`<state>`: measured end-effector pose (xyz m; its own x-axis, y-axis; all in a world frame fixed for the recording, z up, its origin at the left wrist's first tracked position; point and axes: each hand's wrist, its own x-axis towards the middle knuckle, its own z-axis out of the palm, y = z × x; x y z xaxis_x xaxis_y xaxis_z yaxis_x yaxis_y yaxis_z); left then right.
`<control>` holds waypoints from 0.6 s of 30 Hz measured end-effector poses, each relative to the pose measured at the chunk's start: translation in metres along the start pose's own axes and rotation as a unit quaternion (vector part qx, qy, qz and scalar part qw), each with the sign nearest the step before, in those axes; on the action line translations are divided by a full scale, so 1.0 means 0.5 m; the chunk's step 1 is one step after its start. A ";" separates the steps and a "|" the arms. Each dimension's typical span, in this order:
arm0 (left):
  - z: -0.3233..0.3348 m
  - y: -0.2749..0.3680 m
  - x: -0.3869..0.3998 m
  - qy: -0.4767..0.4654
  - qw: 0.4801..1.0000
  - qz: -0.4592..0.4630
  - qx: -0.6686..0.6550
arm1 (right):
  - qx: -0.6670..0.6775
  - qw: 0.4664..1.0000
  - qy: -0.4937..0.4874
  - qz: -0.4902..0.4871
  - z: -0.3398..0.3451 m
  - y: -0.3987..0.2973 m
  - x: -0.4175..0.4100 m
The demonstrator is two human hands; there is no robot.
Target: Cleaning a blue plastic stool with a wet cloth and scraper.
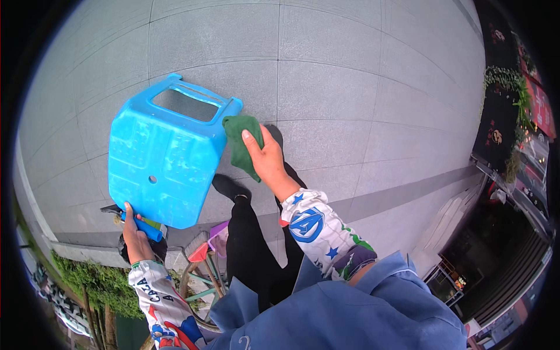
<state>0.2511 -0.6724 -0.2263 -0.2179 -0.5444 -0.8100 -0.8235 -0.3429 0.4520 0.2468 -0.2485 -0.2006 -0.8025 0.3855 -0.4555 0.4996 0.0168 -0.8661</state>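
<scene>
A blue plastic stool (175, 162) is held up off the paving, its square seat with a small round hole facing me. At its lower left corner is my left hand (136, 238), the thumb against the edge and the fingers around a blue handle or tube (148, 228); a black blade-like part shows beyond the hand. Whether the fingers also grip the stool's edge, I cannot tell. Right of the stool, my right hand (267, 157) grips a folded green cloth (243, 144), the thumb on top. The cloth's upper edge is near the stool's leg.
Grey paving tiles (323, 92) lie underfoot. A red-headed broom (199, 251), a purple dustpan (220, 238) and a wheel (188, 280) are close to my legs. Green hedge (87, 280) grows behind a low kerb at lower left. A doorway with steps (442, 210) is at right.
</scene>
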 end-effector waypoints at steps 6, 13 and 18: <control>0.028 0.040 -0.101 0.110 0.807 0.501 0.292 | -0.107 0.985 0.091 -0.097 0.087 0.017 -0.131; 0.425 0.097 -0.251 -0.087 0.598 0.705 0.371 | -0.102 0.975 0.142 -0.140 0.073 0.044 -0.056; 0.446 0.089 -0.210 0.057 0.576 0.692 0.431 | -0.080 0.982 0.005 -0.168 0.045 0.049 0.063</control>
<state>0.1208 -0.4599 -0.2046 -0.9831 0.0958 0.1557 0.1320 0.9613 0.2420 0.2262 -0.2566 -0.2408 -0.9283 0.3421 -0.1459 0.2518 0.2896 -0.9234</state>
